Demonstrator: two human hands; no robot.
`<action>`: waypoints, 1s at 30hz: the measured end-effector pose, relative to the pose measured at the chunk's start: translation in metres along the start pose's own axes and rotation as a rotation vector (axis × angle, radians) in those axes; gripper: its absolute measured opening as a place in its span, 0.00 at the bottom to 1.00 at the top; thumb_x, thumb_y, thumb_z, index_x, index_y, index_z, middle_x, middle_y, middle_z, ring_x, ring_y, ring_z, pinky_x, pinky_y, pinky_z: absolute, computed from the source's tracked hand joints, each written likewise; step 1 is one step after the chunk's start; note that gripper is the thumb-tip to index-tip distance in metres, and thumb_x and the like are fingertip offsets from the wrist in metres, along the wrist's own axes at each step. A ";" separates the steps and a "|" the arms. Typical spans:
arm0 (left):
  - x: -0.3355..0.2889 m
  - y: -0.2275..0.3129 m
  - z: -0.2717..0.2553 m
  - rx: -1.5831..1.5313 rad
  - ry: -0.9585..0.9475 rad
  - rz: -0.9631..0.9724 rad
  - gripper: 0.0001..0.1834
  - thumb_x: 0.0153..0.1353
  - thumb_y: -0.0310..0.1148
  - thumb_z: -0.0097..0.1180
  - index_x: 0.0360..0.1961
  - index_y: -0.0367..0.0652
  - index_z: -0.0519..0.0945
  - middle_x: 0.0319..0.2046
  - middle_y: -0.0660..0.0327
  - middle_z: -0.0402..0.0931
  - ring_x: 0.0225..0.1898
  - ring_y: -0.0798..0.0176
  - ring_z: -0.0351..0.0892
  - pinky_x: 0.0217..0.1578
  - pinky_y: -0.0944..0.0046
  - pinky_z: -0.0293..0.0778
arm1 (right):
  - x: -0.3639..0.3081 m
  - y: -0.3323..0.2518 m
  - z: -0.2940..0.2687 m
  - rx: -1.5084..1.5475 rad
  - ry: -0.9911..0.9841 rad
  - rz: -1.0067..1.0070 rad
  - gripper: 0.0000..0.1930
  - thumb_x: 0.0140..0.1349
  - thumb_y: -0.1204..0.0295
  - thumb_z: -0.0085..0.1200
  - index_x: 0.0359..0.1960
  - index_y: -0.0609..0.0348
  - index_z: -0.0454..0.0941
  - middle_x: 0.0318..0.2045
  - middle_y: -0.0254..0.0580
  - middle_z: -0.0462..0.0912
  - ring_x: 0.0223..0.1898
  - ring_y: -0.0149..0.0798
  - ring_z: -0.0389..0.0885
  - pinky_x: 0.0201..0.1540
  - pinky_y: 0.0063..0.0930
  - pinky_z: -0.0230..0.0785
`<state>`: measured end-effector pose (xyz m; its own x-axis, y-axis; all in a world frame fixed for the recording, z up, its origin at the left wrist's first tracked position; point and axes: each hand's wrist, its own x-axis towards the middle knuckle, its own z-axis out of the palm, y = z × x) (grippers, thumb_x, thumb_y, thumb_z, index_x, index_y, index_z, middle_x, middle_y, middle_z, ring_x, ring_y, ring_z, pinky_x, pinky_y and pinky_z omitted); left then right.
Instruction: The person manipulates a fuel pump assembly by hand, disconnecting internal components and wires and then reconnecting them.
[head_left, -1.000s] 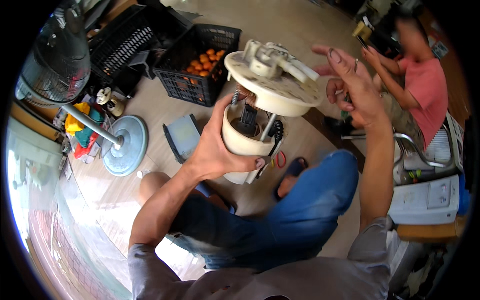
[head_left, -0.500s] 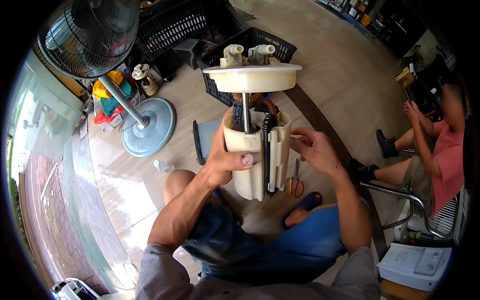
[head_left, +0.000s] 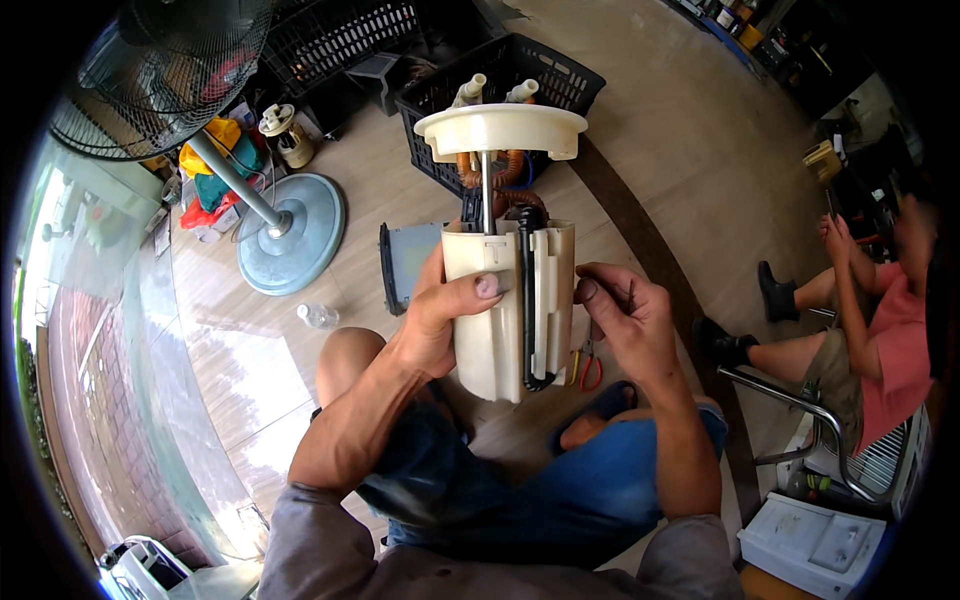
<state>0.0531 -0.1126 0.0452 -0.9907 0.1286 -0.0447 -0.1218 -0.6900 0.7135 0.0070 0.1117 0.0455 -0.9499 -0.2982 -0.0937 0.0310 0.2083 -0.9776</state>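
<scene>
I hold a cream plastic fuel pump module upright before me, over the floor between my knees. My left hand is wrapped round its left side, the thumb lying across the front. At the top sits a round flange with two pipe stubs, joined to the body by a metal rod and brown corrugated hoses. A black tube runs down the front. Close by the body's right edge is my right hand, its fingers curled in a pinch; anything between the fingertips is too small to make out.
Red-and-yellow-handled pliers or scissors lie on the floor behind the module. Beyond stands a black crate. A fan base, another pump module and a plastic bottle are at left. Another person sits at right.
The module has tilted, so its flange looks flatter and less of the body's open top shows. My right hand has turned and curled its fingers more. The whole view has shifted slightly.
</scene>
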 end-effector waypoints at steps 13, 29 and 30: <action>0.005 -0.007 0.010 0.049 -0.092 -0.187 0.54 0.35 0.40 0.72 0.66 0.35 0.61 0.53 0.55 0.74 0.55 0.59 0.74 0.59 0.60 0.68 | 0.003 -0.016 -0.009 0.297 -0.072 0.107 0.14 0.69 0.67 0.57 0.48 0.66 0.82 0.29 0.31 0.83 0.26 0.20 0.75 0.27 0.16 0.66; 0.002 -0.032 0.016 0.585 -0.145 -0.153 0.67 0.33 0.30 0.79 0.73 0.31 0.48 0.60 0.51 0.70 0.62 0.57 0.70 0.64 0.57 0.64 | 0.010 0.032 -0.014 0.475 0.072 0.025 0.19 0.70 0.70 0.52 0.59 0.67 0.72 0.52 0.46 0.81 0.51 0.36 0.81 0.55 0.31 0.76; 0.004 -0.031 0.014 0.581 -0.153 -0.139 0.67 0.34 0.29 0.80 0.73 0.31 0.48 0.60 0.51 0.70 0.62 0.57 0.70 0.64 0.57 0.64 | 0.012 0.026 -0.012 0.525 0.065 0.051 0.19 0.70 0.70 0.53 0.59 0.67 0.73 0.51 0.45 0.81 0.52 0.36 0.81 0.56 0.31 0.74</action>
<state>0.0540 -0.0803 0.0326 -0.9426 0.3201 -0.0948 -0.1536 -0.1638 0.9745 -0.0068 0.1244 0.0213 -0.9599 -0.2379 -0.1482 0.2135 -0.2781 -0.9365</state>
